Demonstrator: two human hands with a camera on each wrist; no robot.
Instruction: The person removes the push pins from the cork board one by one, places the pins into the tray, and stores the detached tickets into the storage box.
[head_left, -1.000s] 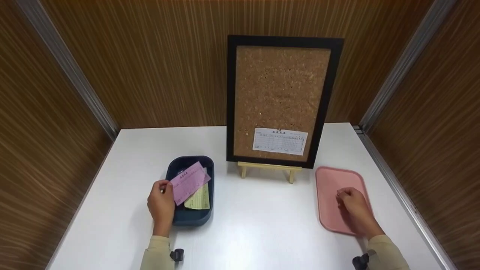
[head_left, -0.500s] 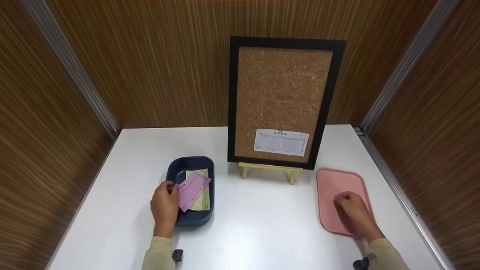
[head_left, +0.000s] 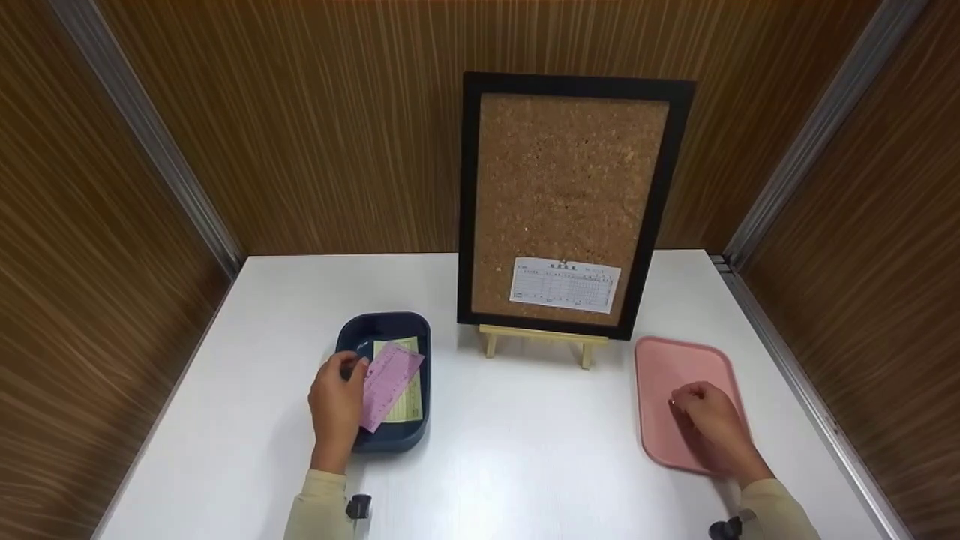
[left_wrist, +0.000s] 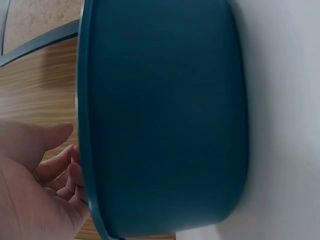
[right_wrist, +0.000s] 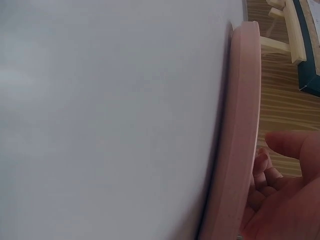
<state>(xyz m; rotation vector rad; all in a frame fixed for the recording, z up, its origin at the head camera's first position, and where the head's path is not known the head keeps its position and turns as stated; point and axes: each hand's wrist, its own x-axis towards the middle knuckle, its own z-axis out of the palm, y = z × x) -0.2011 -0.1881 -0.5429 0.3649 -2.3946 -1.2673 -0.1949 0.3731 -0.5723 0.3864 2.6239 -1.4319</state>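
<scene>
In the head view my left hand [head_left: 337,401] is over the left rim of a dark blue bin [head_left: 397,442]. Its thumb and loosely bent fingers stand apart in the left wrist view, with nothing seen between them. Beside the fingertips, a pink printed slip [head_left: 391,379] lies aslant inside the bin, partly over a yellow slip [head_left: 409,405]. My right hand [head_left: 712,420] hovers over a pink tray [head_left: 664,360]. In the right wrist view its thumb and bent fingers are apart, nothing seen held. A tiny spot shows at its fingertips in the head view.
A black-framed cork board [head_left: 570,180] stands on a small wooden easel [head_left: 544,334] at the back. Low on it a white printed form [head_left: 566,285] is pinned. Wood-grain walls [head_left: 337,150] enclose the white table [head_left: 510,442] behind and at both sides.
The pink slip, held at its corner by my left hand a second ago, has gone down into the bin and turned steeper, and the fingers have come off it. The right hand has barely moved.
</scene>
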